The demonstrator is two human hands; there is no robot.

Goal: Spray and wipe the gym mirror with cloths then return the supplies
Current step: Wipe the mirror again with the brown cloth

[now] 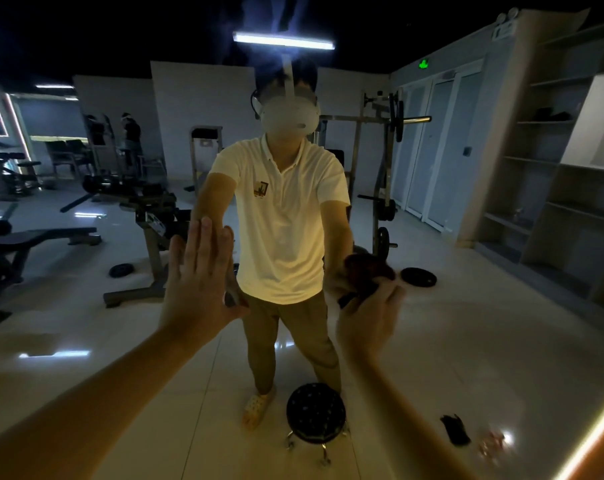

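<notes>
My left hand lies flat, fingers straight, against the mirror just left of the frame's centre, while my right hand curls its fingers round a dark cloth held at the glass right of centre.

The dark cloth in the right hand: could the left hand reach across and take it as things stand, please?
Probably yes. The left hand lies flat on the mirror, holding nothing, and the dark cloth bunched in the right hand is close beside it, with only bare glass between.
</notes>
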